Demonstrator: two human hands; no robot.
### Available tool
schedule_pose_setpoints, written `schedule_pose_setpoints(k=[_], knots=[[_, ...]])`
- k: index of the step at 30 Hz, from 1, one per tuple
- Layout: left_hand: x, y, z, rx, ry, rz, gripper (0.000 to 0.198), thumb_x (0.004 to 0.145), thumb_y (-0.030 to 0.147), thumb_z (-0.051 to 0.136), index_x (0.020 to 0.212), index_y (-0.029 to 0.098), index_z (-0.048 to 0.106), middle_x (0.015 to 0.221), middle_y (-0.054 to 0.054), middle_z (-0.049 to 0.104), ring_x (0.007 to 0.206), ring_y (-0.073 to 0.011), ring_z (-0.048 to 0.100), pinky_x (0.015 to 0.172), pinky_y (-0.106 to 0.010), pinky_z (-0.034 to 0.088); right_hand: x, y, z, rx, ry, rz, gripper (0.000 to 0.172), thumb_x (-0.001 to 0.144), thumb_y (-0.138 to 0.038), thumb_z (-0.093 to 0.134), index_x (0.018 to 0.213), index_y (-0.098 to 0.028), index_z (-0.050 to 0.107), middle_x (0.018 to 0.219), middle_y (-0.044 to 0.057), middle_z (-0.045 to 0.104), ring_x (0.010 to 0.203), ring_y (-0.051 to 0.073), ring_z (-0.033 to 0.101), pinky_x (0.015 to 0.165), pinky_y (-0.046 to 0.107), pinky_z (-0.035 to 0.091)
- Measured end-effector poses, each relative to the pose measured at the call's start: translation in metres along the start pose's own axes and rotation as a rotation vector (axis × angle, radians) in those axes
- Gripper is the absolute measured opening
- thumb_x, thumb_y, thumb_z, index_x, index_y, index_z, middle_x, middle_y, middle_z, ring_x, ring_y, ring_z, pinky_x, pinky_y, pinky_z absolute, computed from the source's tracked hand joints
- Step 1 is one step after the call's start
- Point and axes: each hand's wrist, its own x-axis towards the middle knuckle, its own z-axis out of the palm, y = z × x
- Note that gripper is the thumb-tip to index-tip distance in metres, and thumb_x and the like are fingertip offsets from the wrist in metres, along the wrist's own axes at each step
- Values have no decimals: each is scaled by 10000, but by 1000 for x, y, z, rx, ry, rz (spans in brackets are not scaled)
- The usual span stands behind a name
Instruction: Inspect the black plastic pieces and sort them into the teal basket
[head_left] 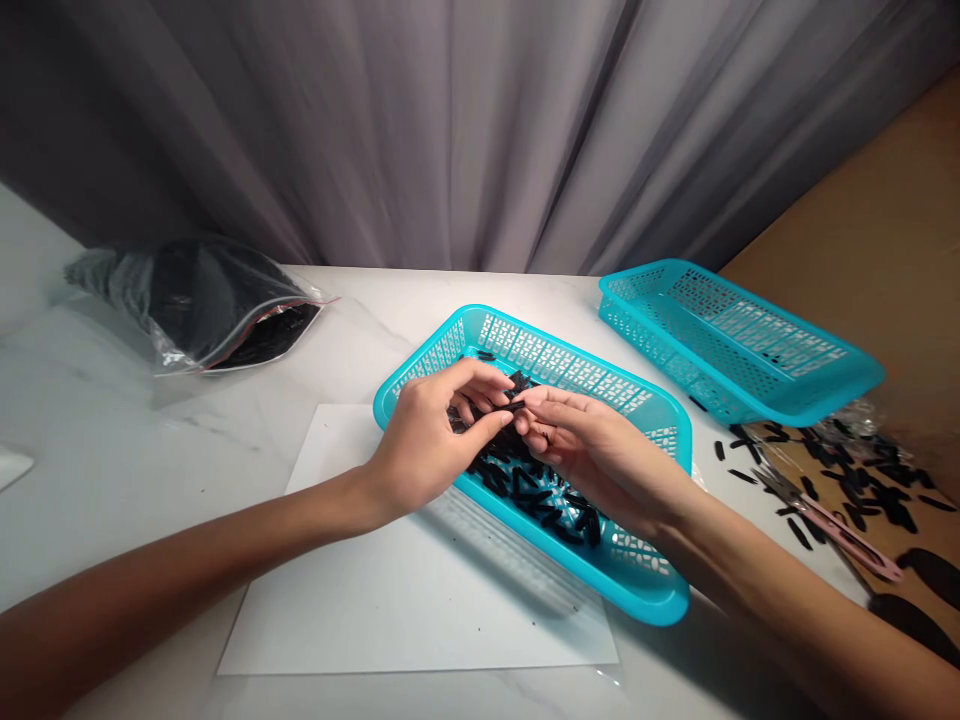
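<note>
Both of my hands meet above a turquoise plastic basket (420,392) with slotted walls. Between their fingertips is a small, slim black piece (511,406); its exact kind is not clear. My left hand (435,430) comes from the left, its thumb and fingers closed on one end of the piece. From the right, my right hand (581,435) pinches the other end, its remaining fingers curled underneath. Many similar short black strips (525,495) lie in the basket below, partly hidden by the hands. The basket rests on a white sheet (360,610).
A clear zip bag (202,300) full of black material lies open at the left back. Another turquoise basket (750,350) stands at the right back. Loose black strips (885,490) and pink-handled scissors (832,525) lie at the right. Grey curtains (450,130) hang behind.
</note>
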Motion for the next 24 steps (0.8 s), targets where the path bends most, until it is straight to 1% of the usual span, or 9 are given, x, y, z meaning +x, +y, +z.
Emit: schedule_pose_setpoints(k=[5, 12, 24], knots=[[0, 0, -1, 52, 0, 14, 190, 803, 167, 748, 975, 208, 679, 912, -6, 733, 833, -132, 684, 646, -228, 514, 0, 1, 1, -23, 27, -37, 173, 770, -309, 805, 765, -167, 707, 779, 23, 583, 701, 130, 454, 663, 265, 367], [-1, 2, -1, 98, -4, 33, 12, 873, 199, 696, 880, 205, 705, 833, 4, 726, 762, -123, 669, 636, -241, 501, 0, 1, -2, -22, 19, -48, 175, 827, -308, 752, 736, -174, 686, 775, 22, 569, 692, 133, 439, 654, 272, 347], [0, 1, -1, 89, 9, 11, 55, 886, 257, 701, 869, 207, 716, 818, 24, 732, 742, -100, 656, 641, -227, 488, 0, 2, -1, -1, -12, -58, 202, 830, -303, 754, 716, -166, 658, 749, 17, 563, 686, 123, 437, 653, 253, 346]])
